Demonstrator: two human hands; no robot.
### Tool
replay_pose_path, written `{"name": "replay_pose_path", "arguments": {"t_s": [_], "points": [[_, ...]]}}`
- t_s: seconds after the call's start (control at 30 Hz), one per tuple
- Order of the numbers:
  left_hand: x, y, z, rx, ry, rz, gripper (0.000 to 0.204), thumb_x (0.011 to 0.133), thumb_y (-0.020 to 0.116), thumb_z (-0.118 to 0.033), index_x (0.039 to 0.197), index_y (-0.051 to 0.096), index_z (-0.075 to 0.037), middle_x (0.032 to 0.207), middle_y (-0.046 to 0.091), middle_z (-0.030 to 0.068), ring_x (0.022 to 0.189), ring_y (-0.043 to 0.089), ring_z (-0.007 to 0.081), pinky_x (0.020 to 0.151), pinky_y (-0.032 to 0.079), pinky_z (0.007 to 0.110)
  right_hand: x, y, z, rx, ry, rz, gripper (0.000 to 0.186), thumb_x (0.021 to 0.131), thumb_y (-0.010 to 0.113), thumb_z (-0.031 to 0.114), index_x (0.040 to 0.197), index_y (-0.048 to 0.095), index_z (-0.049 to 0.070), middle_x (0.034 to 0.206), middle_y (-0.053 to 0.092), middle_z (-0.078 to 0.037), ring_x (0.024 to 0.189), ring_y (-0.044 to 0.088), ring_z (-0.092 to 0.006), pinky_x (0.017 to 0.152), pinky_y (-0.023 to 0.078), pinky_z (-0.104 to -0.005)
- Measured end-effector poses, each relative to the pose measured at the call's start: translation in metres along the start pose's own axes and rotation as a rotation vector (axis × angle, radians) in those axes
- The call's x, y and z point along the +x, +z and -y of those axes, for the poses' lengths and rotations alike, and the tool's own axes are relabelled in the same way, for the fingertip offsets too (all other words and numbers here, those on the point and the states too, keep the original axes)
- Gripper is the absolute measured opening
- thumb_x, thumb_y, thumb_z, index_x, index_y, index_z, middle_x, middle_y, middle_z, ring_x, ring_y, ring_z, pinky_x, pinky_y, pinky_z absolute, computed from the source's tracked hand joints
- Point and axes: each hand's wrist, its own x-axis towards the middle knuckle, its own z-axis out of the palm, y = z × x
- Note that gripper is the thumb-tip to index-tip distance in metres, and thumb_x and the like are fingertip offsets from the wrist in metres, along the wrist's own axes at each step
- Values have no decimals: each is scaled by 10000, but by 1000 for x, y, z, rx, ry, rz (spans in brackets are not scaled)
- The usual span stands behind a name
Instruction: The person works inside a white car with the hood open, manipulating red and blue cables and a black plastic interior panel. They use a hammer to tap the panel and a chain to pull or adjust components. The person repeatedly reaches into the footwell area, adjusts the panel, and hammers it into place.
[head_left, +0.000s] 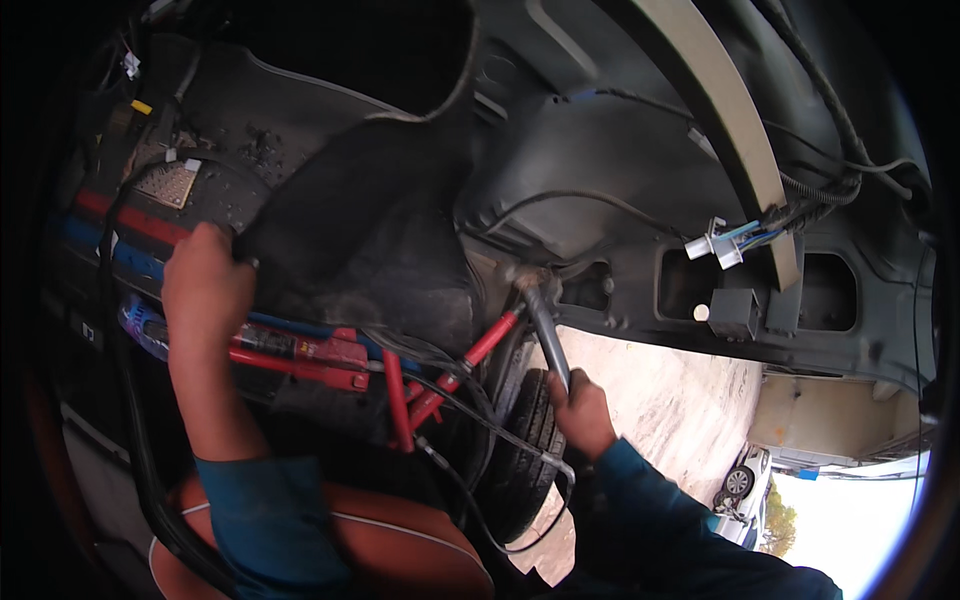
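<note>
My right hand [583, 415] is wrapped round the lower end of a hammer's grey handle [545, 325]. The hammer's head [530, 276] is up against the body panel at the door opening, beside the tip of a red hydraulic ram [465, 368]; whether it touches the metal I cannot tell. Closed in a fist, my left hand [208, 285] grips the edge of a sheet of black carpet lining [360, 225], which is lifted and folded over the vehicle floor.
A red pump body [300, 355] lies below the carpet, with a black hose [450, 480] looping right. White connectors [715, 243] hang from a beige pillar trim [730, 110]. Beyond the opening are a tyre [525, 450], pale ground [660, 400] and a white car [745, 490].
</note>
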Motion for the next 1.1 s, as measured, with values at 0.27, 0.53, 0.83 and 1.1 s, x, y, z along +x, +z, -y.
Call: {"name": "replay_pose_path", "arguments": {"t_s": [0.27, 0.53, 0.83, 1.1], "points": [[-1, -3, -4, 9, -22, 17, 284, 868, 824, -150, 1099, 762, 3, 1136, 765, 271, 1146, 718, 483, 963, 584, 557, -21, 25, 28, -103, -722, 40, 397, 1046, 745, 392, 1066, 594, 26, 762, 716, -245, 662, 735, -440, 543, 578, -529], [-1, -2, -2, 1, -48, 17, 283, 868, 819, -159, 1095, 764, 2, 1162, 763, 269, 1162, 715, 480, 977, 581, 555, 31, -14, 20, -166, -47, -60, 454, 1121, 615, 404, 1019, 646, -37, 798, 703, -331, 776, 716, -531, 672, 555, -594], [-1, -3, -6, 15, -59, 33, 284, 866, 817, -151, 1111, 769, -14, 1146, 767, 273, 1149, 723, 480, 975, 585, 559, -26, 30, 45, -227, -851, 62, 408, 1007, 796, 378, 1117, 640, 17, 874, 714, -156, 675, 743, -356, 544, 574, -484], [-2, 0, -1, -8, -56, -3, 298, 842, 775, -114, 1120, 766, -5, 1186, 758, 282, 1173, 716, 482, 984, 585, 557, 21, -10, 3, -480, -154, 45, 388, 1102, 642, 360, 1044, 601, -21, 743, 703, -309, 704, 715, -530, 634, 582, -604]]}}
